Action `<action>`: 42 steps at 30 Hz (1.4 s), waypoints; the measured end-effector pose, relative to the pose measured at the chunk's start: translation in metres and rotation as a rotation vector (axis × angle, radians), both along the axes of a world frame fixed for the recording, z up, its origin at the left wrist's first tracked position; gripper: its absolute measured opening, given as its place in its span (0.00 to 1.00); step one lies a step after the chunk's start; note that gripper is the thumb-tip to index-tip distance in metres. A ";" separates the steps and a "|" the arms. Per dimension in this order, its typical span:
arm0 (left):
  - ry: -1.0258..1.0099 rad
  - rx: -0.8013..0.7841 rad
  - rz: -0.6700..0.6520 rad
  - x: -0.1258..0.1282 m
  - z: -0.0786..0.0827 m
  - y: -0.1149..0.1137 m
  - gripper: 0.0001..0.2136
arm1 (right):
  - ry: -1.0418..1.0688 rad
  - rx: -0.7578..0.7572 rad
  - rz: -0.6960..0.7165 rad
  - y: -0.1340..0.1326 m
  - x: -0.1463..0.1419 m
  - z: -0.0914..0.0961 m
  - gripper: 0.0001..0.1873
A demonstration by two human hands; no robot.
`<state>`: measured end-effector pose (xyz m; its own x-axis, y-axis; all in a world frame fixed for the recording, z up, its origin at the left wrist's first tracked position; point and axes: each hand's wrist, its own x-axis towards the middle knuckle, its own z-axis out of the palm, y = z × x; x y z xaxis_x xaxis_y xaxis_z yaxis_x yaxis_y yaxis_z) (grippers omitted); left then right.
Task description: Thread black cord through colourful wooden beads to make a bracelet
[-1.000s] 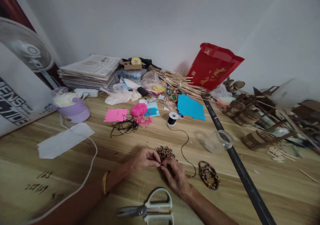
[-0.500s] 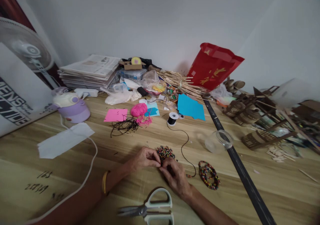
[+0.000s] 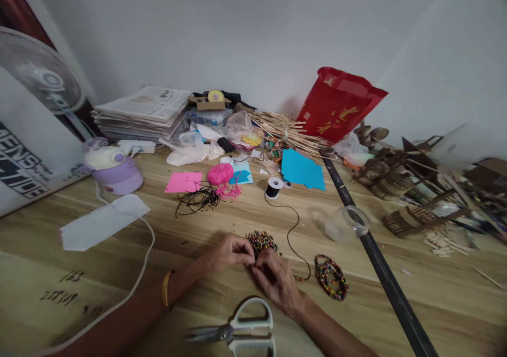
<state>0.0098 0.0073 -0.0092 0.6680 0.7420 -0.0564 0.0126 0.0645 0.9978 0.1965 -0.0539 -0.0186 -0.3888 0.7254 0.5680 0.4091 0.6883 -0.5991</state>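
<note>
My left hand [image 3: 229, 252], with a yellow bangle on its wrist, is closed in a pinch. Its fingertips meet those of my right hand [image 3: 280, 282] just in front of a pile of small multicoloured beads [image 3: 261, 241]. A black cord [image 3: 296, 225] runs from a white spool [image 3: 273, 187] and curves back to my right hand, with a few beads threaded on it near that hand. The cord's end and whatever lies between the fingertips are too small to make out. Beaded bracelets [image 3: 331, 278] lie to the right, and white-handled scissors [image 3: 233, 331] lie nearest me.
A clear plastic jar [image 3: 340, 226] lies by a long dark strip [image 3: 384, 267]. Behind are pink yarn [image 3: 220, 174], black cord scraps [image 3: 198, 201], blue paper [image 3: 303, 170] and a red bag [image 3: 336, 106]. A white cable [image 3: 138, 272] crosses the left side; small woven baskets [image 3: 404, 221] stand right.
My right hand's fingers have shifted slightly at the pinch, fingertips still against the left ones. My left hand stays nearly in place, and the things on the table have not moved.
</note>
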 end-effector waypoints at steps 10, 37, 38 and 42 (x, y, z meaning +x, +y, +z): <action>0.015 0.027 0.022 0.001 0.002 -0.001 0.10 | 0.051 -0.009 -0.043 0.000 0.000 -0.002 0.05; 0.333 0.370 0.178 -0.014 0.008 0.014 0.04 | 0.096 -0.121 -0.100 0.003 0.000 0.002 0.07; 0.372 0.425 0.150 -0.015 0.008 0.014 0.04 | 0.091 -0.126 -0.100 0.003 0.000 0.002 0.07; 0.475 0.638 0.038 -0.016 0.005 0.014 0.04 | 0.086 -0.129 -0.099 0.003 0.000 0.002 0.07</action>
<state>-0.0061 0.0209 -0.0045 0.6527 0.7489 0.1146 0.4549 -0.5083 0.7312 0.1962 -0.0511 -0.0164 -0.2656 0.8268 0.4959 0.4143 0.5623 -0.7157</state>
